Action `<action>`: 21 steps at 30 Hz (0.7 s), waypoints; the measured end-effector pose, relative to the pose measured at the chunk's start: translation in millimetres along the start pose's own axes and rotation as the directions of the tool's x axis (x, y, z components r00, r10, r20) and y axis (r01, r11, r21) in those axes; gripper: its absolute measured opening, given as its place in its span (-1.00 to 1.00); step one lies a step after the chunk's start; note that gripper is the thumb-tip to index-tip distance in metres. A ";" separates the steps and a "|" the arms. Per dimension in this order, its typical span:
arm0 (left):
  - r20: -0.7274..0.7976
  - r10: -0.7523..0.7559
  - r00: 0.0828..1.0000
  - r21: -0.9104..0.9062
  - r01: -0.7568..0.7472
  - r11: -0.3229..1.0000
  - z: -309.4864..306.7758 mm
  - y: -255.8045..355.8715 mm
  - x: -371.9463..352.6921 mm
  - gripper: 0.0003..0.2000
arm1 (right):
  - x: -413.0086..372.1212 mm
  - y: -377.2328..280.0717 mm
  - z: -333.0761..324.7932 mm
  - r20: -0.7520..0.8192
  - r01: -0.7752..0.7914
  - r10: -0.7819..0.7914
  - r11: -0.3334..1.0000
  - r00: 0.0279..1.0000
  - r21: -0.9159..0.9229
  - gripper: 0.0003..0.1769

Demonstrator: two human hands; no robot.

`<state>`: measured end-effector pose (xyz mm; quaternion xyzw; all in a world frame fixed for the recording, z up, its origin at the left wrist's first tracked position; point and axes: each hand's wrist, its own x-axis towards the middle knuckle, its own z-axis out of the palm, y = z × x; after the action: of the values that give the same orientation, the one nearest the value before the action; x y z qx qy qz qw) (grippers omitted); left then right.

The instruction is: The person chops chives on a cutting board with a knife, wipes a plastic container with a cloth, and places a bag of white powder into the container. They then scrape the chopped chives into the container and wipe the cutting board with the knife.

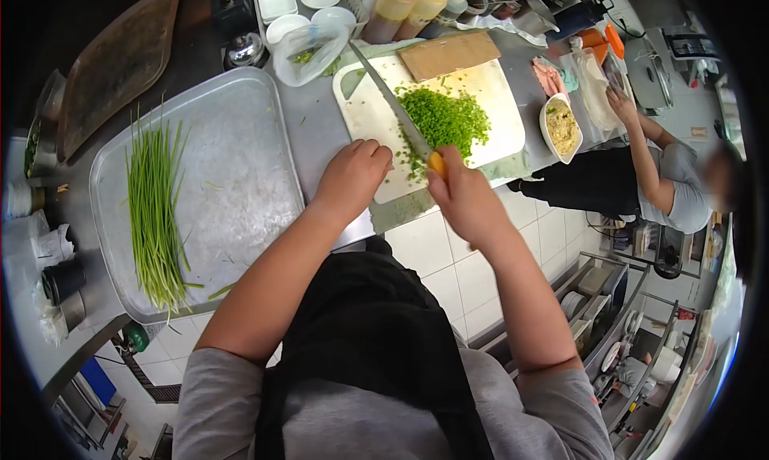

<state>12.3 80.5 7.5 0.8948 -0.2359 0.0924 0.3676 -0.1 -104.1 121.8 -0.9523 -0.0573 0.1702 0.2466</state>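
My right hand grips a kitchen knife by its yellow handle. Its long blade slants up and left over the white cutting board, beside a heap of finely chopped green chives. At the board's near left edge, my left hand is closed with curled fingers; whatever may be under them is hidden. To the left, a metal tray holds a bundle of long uncut chives. A piece of brown cardboard lies across the board's far edge.
A plastic bag, white dishes and sauce bottles stand behind the board. Right of it is a white bowl of pale chopped food. A co-worker stands at the counter's right. A brown tray lies far left.
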 end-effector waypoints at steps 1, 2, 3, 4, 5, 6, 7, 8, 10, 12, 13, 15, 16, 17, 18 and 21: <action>0.005 -0.051 0.999 0.040 0.051 0.998 3.1 2.9 3.8 -0.90 | -3.9 4.7 -9.8 -0.064 0.068 -0.080 0.985 0.995 -0.161 -0.63; 0.007 -0.102 0.995 0.081 0.101 0.992 4.8 4.9 7.5 -0.87 | -6.8 10.8 -20.4 -0.072 0.053 -0.078 0.951 0.994 -0.304 -0.56; -0.001 -0.093 0.996 0.089 0.093 0.992 5.1 7.0 8.7 -0.87 | -10.5 20.3 -29.1 -0.084 0.057 -0.086 0.951 0.993 -0.304 -0.56; -0.112 -0.065 0.992 0.018 0.067 0.998 4.3 11.6 7.6 -0.85 | -14.7 33.4 -35.4 -0.105 0.093 -0.145 0.916 0.984 -0.391 -0.53; -0.236 -0.031 0.971 -0.036 0.023 0.999 0.9 19.2 16.6 -0.82 | -13.8 47.4 -49.0 -0.135 0.131 -0.220 0.869 0.966 -0.478 -0.50; -0.209 -0.061 0.976 -0.038 0.054 0.998 -3.7 24.7 16.3 -0.67 | -13.8 58.7 -52.9 -0.145 0.128 -0.238 0.840 0.960 -0.527 -0.43; -0.224 -0.053 0.973 -0.024 0.048 0.999 -6.9 35.4 21.9 -0.67 | -13.9 64.4 -57.9 -0.156 0.138 -0.256 0.837 0.954 -0.529 -0.43; -0.209 0.021 0.978 -0.030 -0.028 0.999 -8.5 47.2 28.1 -0.62 | -14.1 70.3 -62.8 -0.158 0.147 -0.271 0.830 0.949 -0.538 -0.40; -0.066 0.155 0.986 -0.041 -0.158 0.987 -5.1 76.9 43.0 -0.53 | -12.7 84.6 -70.1 -0.164 0.177 -0.304 0.831 0.938 -0.527 -0.36; 0.121 0.220 0.968 -0.008 -0.221 0.975 15.5 107.0 58.3 -0.43 | -8.4 96.5 -77.5 -0.137 0.222 -0.328 0.840 0.935 -0.495 -0.37; 0.182 0.220 0.958 0.036 -0.231 0.972 28.7 117.6 64.3 -0.37 | -4.6 103.2 -81.2 -0.129 0.248 -0.347 0.841 0.929 -0.481 -0.36; 0.176 0.172 0.969 0.119 -0.195 0.974 47.8 130.0 75.3 -0.32 | 5.3 115.6 -92.4 -0.071 0.342 -0.410 0.833 0.909 -0.436 -0.35; 0.184 0.134 0.974 0.141 -0.161 0.977 52.3 131.8 82.9 -0.32 | 12.1 123.1 -96.6 -0.053 0.378 -0.440 0.822 0.896 -0.426 -0.34; 0.193 0.094 0.977 0.161 -0.126 0.979 56.3 132.9 88.3 -0.31 | 18.5 131.4 -100.4 -0.033 0.413 -0.467 0.811 0.884 -0.415 -0.33; 0.189 0.069 0.980 0.180 -0.103 0.978 58.5 133.4 93.9 -0.31 | 24.6 140.0 -103.8 -0.021 0.439 -0.488 0.803 0.873 -0.402 -0.33; 0.185 -0.064 0.981 0.259 0.014 0.966 61.0 129.3 106.4 -0.29 | 39.2 161.5 -111.0 0.023 0.535 -0.561 0.776 0.827 -0.334 -0.33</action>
<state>41.2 -80.0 79.5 0.9439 -0.2387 0.0280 0.2263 79.8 -287.3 122.3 -0.9273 -0.3498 0.0417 0.1265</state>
